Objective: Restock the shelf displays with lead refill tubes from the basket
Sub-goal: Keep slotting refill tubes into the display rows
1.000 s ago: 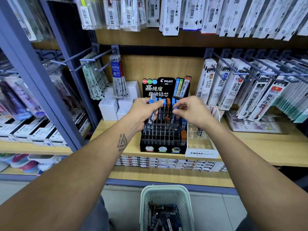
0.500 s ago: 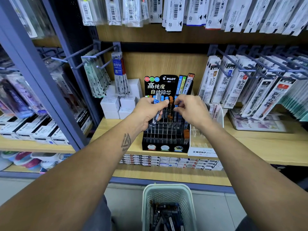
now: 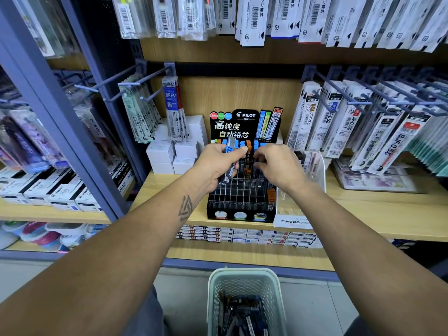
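1. Gripping: left hand (image 3: 215, 163) is holding a lead refill tube (image 3: 230, 157) between thumb and curled fingers; blue collar near its upper end, clear body running down past the palm.
2. Tube's long axis is standing close to upright, top tipping slightly away toward the back card of the Pilot display rack (image 3: 242, 190).
3. Right hand (image 3: 278, 166) is hovering over the rack's upper rows, fingers curled downward among the seated tubes. Cannot tell whether it is pinching one or only touching the tops; the fingertips are hidden.
4. Key relation: the held tube is sitting just left of, and above, the rack's grid of slots. Open slots are lying below and to the right of the grip, so judged next move is a short shift right and a straight lowering, lower end first.
5. Left hand is nearer the rack's left columns; right hand nearer the centre and right.
6. Remaining stock is lying in the basket (image 3: 218, 287) on the floor, below the shelf edge, well apart from both hands.
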`<state>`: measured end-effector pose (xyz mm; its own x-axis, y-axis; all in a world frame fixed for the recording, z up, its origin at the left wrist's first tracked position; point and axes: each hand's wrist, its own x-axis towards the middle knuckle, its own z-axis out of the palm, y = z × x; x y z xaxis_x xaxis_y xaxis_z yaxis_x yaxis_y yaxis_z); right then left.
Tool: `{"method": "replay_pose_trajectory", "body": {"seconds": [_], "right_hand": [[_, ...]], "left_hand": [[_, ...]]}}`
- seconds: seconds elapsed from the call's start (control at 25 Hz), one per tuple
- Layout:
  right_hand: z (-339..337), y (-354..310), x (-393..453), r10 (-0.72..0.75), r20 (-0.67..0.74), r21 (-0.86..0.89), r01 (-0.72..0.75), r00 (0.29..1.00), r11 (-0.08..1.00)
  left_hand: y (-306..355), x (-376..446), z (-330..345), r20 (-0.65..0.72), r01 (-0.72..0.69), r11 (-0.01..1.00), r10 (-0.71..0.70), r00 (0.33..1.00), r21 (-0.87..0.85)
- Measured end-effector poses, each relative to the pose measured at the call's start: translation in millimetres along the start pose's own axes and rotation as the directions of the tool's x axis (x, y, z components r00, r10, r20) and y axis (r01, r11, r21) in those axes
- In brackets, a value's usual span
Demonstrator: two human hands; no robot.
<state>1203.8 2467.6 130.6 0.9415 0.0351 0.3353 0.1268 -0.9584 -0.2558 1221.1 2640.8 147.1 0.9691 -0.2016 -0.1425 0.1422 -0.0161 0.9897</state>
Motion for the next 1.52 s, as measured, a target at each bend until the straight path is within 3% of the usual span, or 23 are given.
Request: {"method": "replay_pose_trajectory", "body": {"seconds": [0.12, 0.2, 0.28, 0.32, 0.36, 0.44, 0.52, 0.64, 0.76, 1.04, 1.2, 1.4, 1.52], "right_hand": [[-3, 0, -2, 0.009, -0.001, 0.044, -0.009, 1.000, 0.999], [-12, -9, -3, 0.087, 0.001, 0.305, -0.083, 0.996, 0.949], [-28, -22, -8, 0.154, 0.251, 0.683, -0.288, 0.956, 0.671], [-35, -28, -13, 0.095, 0.421, 0.762, -0.409, 0.902, 0.502], [-39, -33, -18, 0.021, 0.533, 0.770, -0.495, 0.846, 0.402], [-39, -37, -26, -0.065, 0.601, 0.775, -0.562, 0.796, 0.290], [-35, -36, -27, -0.023, 0.561, 0.809, -0.542, 0.827, 0.229], [-33, -29, -23, 0.115, 0.442, 0.828, -0.454, 0.890, 0.330], [-32, -18, -23, 0.173, 0.414, 0.800, -0.448, 0.894, 0.400], [-31, -12, -26, 0.117, 0.433, 0.764, -0.432, 0.894, 0.479], [-34, -9, -23, 0.116, 0.273, 0.774, -0.290, 0.955, 0.563], [-38, 3, -11, 0.175, 0.095, 0.683, -0.193, 0.980, 0.705], [-30, 3, -10, 0.121, 0.101, 0.540, -0.156, 0.988, 0.827]], "left_hand": [[-2, 1, 1, 0.001, -0.017, 0.999, 0.017, 1.000, 0.046], [-3, 2, 2, -0.023, -0.051, 0.995, 0.053, 0.998, 0.091], [-3, 2, 3, -0.042, -0.094, 0.994, 0.097, 0.994, 0.064], [-2, 2, 4, -0.056, -0.114, 0.993, 0.116, 0.992, 0.031], [-2, 2, 5, -0.073, -0.131, 0.991, 0.131, 0.989, 0.006], [-2, 1, 5, -0.090, -0.156, 0.988, 0.155, 0.984, -0.012], [-1, 0, 6, -0.093, -0.168, 0.985, 0.164, 0.982, -0.034], [2, -1, 2, -0.131, -0.135, 0.990, 0.129, 0.983, -0.037], [4, -4, -4, -0.090, -0.076, 0.995, 0.070, 0.993, -0.061], [3, -5, -2, 0.007, -0.082, 0.997, 0.082, 0.997, -0.015], [2, -6, 5, 0.090, -0.089, 0.996, 0.086, 0.992, 0.026], [0, 3, 0, -0.011, -0.034, 0.999, 0.034, 0.999, -0.006], [-2, 4, -1, -0.025, -0.021, 1.000, 0.021, 0.999, 0.003]]}}
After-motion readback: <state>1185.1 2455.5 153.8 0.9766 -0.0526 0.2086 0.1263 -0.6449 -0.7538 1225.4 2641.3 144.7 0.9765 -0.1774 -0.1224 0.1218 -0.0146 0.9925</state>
